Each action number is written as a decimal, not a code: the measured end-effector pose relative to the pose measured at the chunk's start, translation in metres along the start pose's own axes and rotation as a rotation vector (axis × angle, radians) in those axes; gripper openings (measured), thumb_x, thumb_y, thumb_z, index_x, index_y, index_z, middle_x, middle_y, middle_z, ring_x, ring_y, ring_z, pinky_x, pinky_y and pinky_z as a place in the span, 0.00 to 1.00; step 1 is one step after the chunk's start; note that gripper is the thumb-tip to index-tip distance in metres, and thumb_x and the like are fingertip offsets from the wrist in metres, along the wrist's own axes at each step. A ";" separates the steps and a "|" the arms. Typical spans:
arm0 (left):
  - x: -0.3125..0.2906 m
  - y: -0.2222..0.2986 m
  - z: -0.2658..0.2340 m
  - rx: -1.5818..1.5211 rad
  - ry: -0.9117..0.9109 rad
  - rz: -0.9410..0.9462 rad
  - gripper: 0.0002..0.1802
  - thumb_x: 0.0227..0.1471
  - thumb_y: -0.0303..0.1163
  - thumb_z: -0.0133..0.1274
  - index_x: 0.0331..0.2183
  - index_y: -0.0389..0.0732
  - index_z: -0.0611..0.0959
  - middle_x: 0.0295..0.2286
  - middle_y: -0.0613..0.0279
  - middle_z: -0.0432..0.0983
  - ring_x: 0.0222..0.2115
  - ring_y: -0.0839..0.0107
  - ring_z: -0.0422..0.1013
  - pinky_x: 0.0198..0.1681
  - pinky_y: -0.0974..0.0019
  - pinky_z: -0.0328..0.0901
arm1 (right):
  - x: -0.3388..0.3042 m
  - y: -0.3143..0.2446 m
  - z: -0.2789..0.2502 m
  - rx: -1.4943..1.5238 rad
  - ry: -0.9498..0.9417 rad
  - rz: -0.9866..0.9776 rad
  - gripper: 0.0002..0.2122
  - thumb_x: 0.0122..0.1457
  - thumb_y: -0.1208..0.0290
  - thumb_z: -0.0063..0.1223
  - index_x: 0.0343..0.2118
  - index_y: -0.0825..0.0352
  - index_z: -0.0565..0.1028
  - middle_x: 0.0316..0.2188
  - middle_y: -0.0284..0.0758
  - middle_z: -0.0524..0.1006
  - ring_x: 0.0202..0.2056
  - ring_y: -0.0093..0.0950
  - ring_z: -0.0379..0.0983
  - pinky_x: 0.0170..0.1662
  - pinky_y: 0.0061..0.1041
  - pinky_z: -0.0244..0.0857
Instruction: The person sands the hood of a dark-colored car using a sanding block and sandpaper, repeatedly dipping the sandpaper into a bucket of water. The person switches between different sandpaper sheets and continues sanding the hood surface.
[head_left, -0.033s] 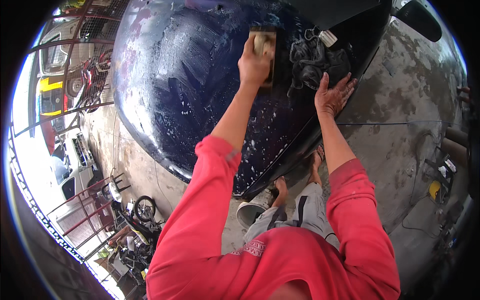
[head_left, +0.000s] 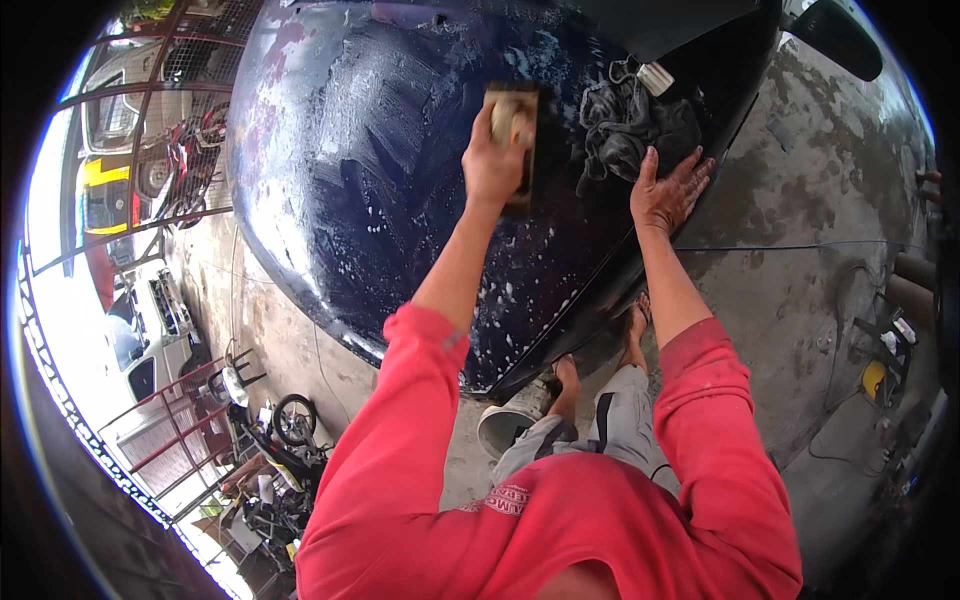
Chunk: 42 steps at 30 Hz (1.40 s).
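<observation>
In front of me is a dark blue car hood, wet and streaked with whitish suds and droplets. My left hand is closed round the handle of a long sanding block, which lies flat against the hood; its underside is hidden. My right hand rests flat near the hood's right edge, fingers spread, holding nothing. Just beyond its fingertips lies a crumpled dark grey cloth. A small pale ribbed piece sits at the cloth's far side.
A bucket stands on the concrete floor by my feet. The car's side mirror juts out at the far right. A hose crosses the floor on the right. Motorcycle parts clutter the left, near a mesh gate.
My left hand has drawn the sanding block toward me and a little to the left over the hood. The right hand and the cloth have stayed put.
</observation>
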<state>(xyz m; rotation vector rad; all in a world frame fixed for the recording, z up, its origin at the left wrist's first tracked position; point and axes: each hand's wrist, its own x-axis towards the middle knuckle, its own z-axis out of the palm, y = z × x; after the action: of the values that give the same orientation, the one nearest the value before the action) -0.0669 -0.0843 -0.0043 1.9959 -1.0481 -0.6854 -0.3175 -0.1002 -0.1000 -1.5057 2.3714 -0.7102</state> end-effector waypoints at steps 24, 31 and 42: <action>-0.154 -0.150 -0.182 -0.463 0.415 -0.482 0.32 0.55 0.18 0.54 0.62 0.45 0.77 0.27 0.63 0.77 0.15 0.76 0.69 0.16 0.69 0.66 | 0.005 0.000 0.004 0.029 0.064 -0.024 0.51 0.69 0.25 0.37 0.80 0.66 0.49 0.79 0.58 0.49 0.78 0.58 0.48 0.78 0.52 0.47; -0.052 -0.024 0.006 -0.164 0.379 -0.003 0.36 0.55 0.31 0.64 0.64 0.41 0.76 0.44 0.28 0.83 0.45 0.30 0.81 0.49 0.43 0.77 | 0.009 0.003 0.003 0.092 0.047 -0.041 0.51 0.71 0.29 0.40 0.79 0.73 0.49 0.78 0.64 0.48 0.79 0.58 0.45 0.79 0.53 0.44; -0.130 -0.100 -0.073 -0.160 0.730 -0.335 0.36 0.54 0.33 0.60 0.65 0.45 0.76 0.44 0.32 0.84 0.44 0.34 0.83 0.52 0.43 0.78 | 0.054 0.037 -0.036 0.173 -0.291 -0.146 0.64 0.61 0.18 0.45 0.80 0.74 0.42 0.80 0.58 0.41 0.81 0.50 0.39 0.80 0.45 0.44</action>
<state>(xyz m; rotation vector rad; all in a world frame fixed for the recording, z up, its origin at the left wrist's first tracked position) -0.0370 0.0909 -0.0318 2.0447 -0.2230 -0.1516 -0.3863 -0.1263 -0.0856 -1.5968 1.9532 -0.6580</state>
